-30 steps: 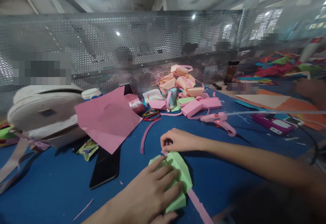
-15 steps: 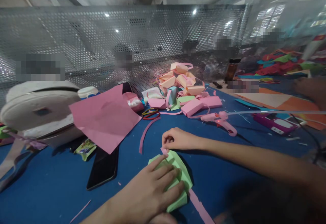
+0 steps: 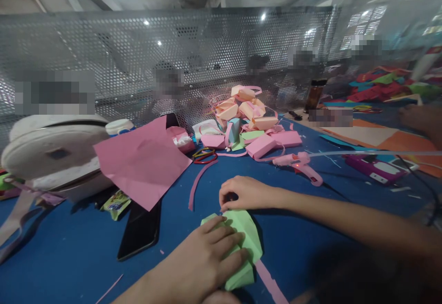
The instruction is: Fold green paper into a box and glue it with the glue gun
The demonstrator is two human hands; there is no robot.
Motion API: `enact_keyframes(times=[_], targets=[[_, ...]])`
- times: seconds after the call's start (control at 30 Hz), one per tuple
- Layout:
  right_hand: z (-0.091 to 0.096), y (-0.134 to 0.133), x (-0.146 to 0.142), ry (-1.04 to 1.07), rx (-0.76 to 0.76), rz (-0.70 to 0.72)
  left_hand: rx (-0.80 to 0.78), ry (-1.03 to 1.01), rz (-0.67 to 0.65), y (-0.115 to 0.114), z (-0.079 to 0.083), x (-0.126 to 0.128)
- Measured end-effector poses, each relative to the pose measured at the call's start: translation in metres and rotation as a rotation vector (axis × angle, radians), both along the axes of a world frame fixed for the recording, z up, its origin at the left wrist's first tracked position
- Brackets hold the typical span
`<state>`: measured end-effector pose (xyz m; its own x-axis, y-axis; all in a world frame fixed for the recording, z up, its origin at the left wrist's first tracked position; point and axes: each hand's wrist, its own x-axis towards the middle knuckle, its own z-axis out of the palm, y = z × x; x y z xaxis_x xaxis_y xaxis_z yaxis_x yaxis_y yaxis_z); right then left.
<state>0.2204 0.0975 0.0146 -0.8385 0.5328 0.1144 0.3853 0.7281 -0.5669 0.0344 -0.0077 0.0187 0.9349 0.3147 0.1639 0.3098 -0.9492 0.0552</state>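
Observation:
My left hand (image 3: 202, 262) lies flat, fingers spread, pressing down on a folded light-green paper piece (image 3: 247, 232) on the blue table (image 3: 69, 258). My right hand (image 3: 241, 193) rests just behind the green piece, fingers curled in a pinch at its far edge; what it pinches is hidden. A pink paper strip (image 3: 271, 283) runs out from under the green piece toward me.
A pink paper sheet (image 3: 143, 161) covers part of a black phone (image 3: 140, 230). A pile of folded pink and peach paper boxes (image 3: 250, 122), a pink glue gun (image 3: 299, 163), rubber bands (image 3: 205, 155) and a white pouch (image 3: 51, 149) stand behind. Another person's hand (image 3: 419, 119) is at far right.
The pink strip end at my right fingertips is no longer visible; the right hand has curled closer over the green piece's far edge. My left hand stays pressed down.

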Motion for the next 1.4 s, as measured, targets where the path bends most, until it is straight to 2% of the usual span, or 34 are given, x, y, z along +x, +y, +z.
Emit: enact_keyframes(times=[0.2, 0.4, 0.67, 0.9, 1.03, 1.2, 1.4], targets=[[-0.003, 0.000, 0.005, -0.030, 0.039, 0.046, 0.047, -0.054, -0.006, 0.000, -0.006, -0.001], [0.000, -0.002, 0.010, -0.035, 0.177, 0.198, 0.076, -0.042, 0.007, -0.002, -0.011, -0.002], [-0.003, -0.003, 0.020, -0.054, 0.337, 0.316, 0.098, -0.061, 0.017, -0.002, -0.014, -0.004], [0.005, -0.009, 0.028, -0.144, 0.395, 0.381, 0.120, -0.093, 0.018, -0.002, -0.017, -0.005], [0.002, -0.010, 0.029, -0.147, 0.332, 0.353, 0.121, -0.080, 0.020, -0.001, -0.017, -0.004], [-0.008, -0.005, 0.025, 0.018, 0.099, 0.235, 0.106, -0.080, 0.020, -0.001, -0.015, -0.004], [-0.015, 0.000, 0.015, 0.032, 0.064, 0.164, 0.084, -0.087, -0.008, 0.000, -0.013, -0.004]])
